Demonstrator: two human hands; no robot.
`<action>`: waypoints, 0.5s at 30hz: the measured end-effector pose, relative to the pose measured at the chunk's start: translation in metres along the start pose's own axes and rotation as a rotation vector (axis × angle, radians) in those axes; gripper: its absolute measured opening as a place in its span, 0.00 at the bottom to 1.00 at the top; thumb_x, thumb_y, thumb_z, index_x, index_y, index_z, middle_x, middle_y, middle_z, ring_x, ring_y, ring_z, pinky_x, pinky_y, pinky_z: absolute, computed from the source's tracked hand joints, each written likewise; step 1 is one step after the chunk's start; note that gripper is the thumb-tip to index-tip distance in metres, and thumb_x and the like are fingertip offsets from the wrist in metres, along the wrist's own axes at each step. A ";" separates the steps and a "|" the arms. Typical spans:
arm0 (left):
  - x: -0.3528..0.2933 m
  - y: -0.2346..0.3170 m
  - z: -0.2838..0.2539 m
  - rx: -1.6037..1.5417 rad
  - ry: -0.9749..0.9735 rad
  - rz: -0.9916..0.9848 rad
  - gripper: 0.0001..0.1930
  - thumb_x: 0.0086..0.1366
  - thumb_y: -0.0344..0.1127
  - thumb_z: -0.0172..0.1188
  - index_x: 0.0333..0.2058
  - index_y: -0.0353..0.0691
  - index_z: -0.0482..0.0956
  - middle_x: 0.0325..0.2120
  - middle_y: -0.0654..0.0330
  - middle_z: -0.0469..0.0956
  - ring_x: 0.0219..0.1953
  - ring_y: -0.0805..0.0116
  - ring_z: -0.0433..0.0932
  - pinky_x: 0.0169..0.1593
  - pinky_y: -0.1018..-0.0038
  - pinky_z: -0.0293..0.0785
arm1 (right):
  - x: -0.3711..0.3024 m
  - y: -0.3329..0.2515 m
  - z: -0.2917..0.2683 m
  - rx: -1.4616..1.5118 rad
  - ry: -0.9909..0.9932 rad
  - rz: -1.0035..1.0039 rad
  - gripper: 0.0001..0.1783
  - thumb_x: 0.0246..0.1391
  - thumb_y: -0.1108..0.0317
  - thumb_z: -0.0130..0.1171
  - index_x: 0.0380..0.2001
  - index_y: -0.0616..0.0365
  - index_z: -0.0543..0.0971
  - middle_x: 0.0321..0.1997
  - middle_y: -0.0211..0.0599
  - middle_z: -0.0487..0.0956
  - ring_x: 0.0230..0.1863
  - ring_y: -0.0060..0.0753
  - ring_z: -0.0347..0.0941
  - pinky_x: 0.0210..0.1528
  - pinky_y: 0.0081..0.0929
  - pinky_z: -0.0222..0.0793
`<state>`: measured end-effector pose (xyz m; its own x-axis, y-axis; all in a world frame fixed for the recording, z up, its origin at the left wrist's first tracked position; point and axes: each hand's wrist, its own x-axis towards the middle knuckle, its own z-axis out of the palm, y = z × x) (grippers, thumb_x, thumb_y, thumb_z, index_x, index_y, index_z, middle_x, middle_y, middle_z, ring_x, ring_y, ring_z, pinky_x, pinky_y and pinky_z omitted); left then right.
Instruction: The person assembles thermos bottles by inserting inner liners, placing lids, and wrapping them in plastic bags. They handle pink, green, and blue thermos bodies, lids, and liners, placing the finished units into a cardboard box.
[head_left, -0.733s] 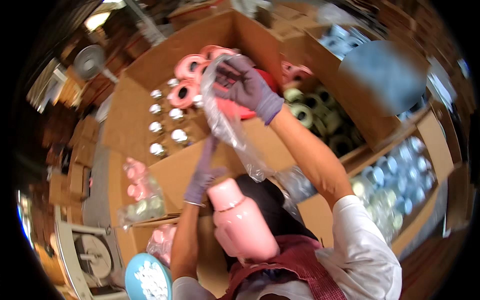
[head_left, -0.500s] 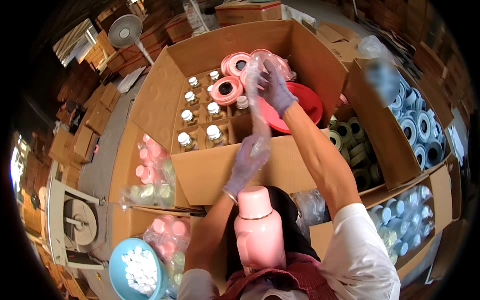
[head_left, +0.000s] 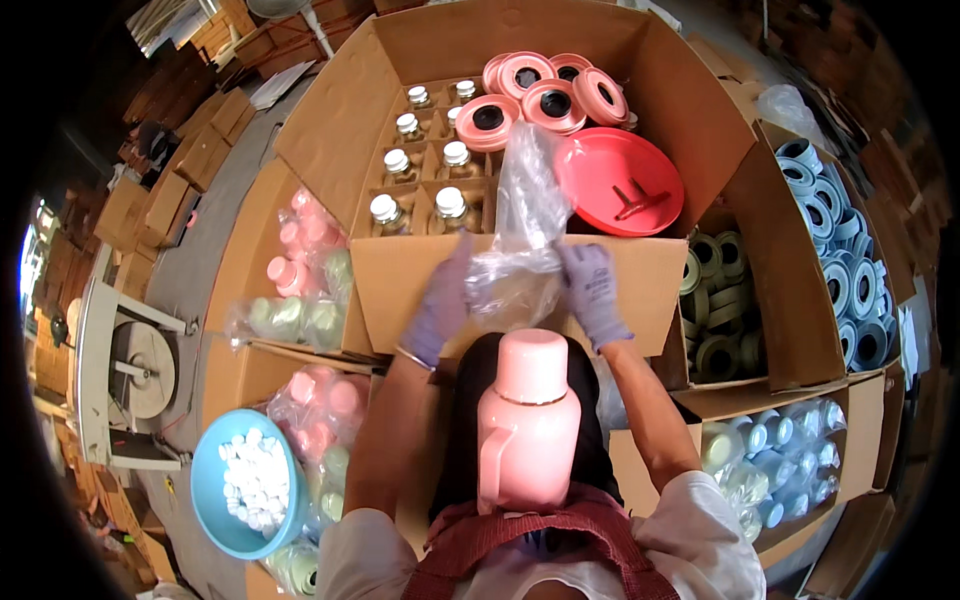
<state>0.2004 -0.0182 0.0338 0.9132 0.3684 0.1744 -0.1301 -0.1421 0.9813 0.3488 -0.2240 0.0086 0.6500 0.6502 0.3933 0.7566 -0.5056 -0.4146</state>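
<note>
A clear plastic bag [head_left: 528, 195] hangs over the near edge of the big carton, its lower end bunched between my hands. My left hand [head_left: 440, 305], in a pale purple glove and slightly blurred, grips its left side. On its right side, my right hand [head_left: 592, 290], gloved alike, has its fingers closed on the film. Just below the bag, a pink thermos flask [head_left: 528, 430] with a handle and a pink cup lid stands upright at my lap. Right of the bag lies a red plastic dish [head_left: 600, 165] with small dark pieces in it.
The carton [head_left: 420, 262] holds white-capped bottles [head_left: 455, 155] in dividers and pink rings [head_left: 487, 118]. At left are bagged pink cups [head_left: 290, 272] and a blue basin [head_left: 205, 500] of white caps. To the right are green rings [head_left: 718, 300], blue rings [head_left: 845, 270] and bagged blue cups [head_left: 775, 465].
My right hand has come down from above the pink rings to the bag's right side. My left hand has moved leftward. The bag, stretched upright before, now drapes over the carton edge.
</note>
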 end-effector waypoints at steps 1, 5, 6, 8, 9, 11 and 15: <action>-0.009 0.005 -0.012 -0.472 -0.074 -0.255 0.32 0.73 0.57 0.43 0.47 0.29 0.77 0.34 0.54 0.80 0.35 0.69 0.79 0.42 0.72 0.78 | -0.003 0.003 0.004 -0.075 0.081 0.053 0.22 0.45 0.68 0.61 0.47 0.52 0.76 0.40 0.40 0.78 0.43 0.48 0.74 0.54 0.46 0.64; -0.089 0.027 -0.032 -0.784 -0.119 -0.469 0.35 0.74 0.59 0.38 0.50 0.26 0.75 0.44 0.50 0.81 0.44 0.67 0.81 0.50 0.71 0.78 | -0.038 -0.032 -0.019 0.101 0.133 0.024 0.18 0.46 0.68 0.60 0.43 0.57 0.75 0.43 0.46 0.75 0.47 0.51 0.71 0.55 0.47 0.65; -0.102 0.064 -0.029 -0.357 -0.590 -0.459 0.31 0.73 0.57 0.41 0.43 0.30 0.79 0.35 0.55 0.81 0.35 0.66 0.79 0.41 0.69 0.75 | -0.075 -0.039 -0.028 0.105 0.161 0.034 0.18 0.47 0.67 0.60 0.43 0.58 0.76 0.44 0.48 0.74 0.48 0.54 0.70 0.57 0.50 0.63; -0.128 0.104 -0.022 0.111 -1.065 -0.178 0.27 0.72 0.55 0.46 0.34 0.33 0.81 0.25 0.59 0.79 0.25 0.64 0.75 0.31 0.66 0.70 | -0.144 -0.057 -0.060 0.038 0.125 -0.090 0.17 0.48 0.65 0.60 0.42 0.60 0.77 0.46 0.50 0.71 0.51 0.60 0.67 0.62 0.57 0.58; -0.143 0.104 -0.017 0.163 -1.078 -0.145 0.26 0.72 0.54 0.48 0.32 0.33 0.80 0.22 0.59 0.77 0.22 0.64 0.73 0.30 0.65 0.67 | -0.185 -0.054 -0.044 0.065 0.174 -0.120 0.17 0.49 0.64 0.60 0.42 0.62 0.76 0.46 0.48 0.72 0.50 0.58 0.67 0.63 0.60 0.57; -0.179 0.101 -0.018 0.279 -1.109 -0.210 0.24 0.70 0.51 0.52 0.30 0.31 0.77 0.20 0.58 0.75 0.21 0.63 0.70 0.28 0.63 0.64 | -0.213 -0.063 -0.050 0.204 0.093 -0.080 0.18 0.48 0.65 0.60 0.42 0.62 0.77 0.45 0.47 0.72 0.50 0.59 0.67 0.62 0.60 0.57; -0.226 0.063 -0.032 0.315 -1.038 -0.018 0.19 0.66 0.47 0.56 0.28 0.33 0.75 0.22 0.54 0.74 0.24 0.59 0.71 0.29 0.62 0.65 | -0.245 -0.082 -0.069 0.190 -0.139 -0.465 0.16 0.50 0.67 0.58 0.42 0.62 0.77 0.46 0.47 0.73 0.49 0.54 0.68 0.58 0.54 0.63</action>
<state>-0.0263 -0.0807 0.0590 0.8147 -0.5629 -0.1393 -0.1437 -0.4288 0.8919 0.1329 -0.3808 0.0025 0.2226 0.8575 0.4638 0.9286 -0.0416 -0.3688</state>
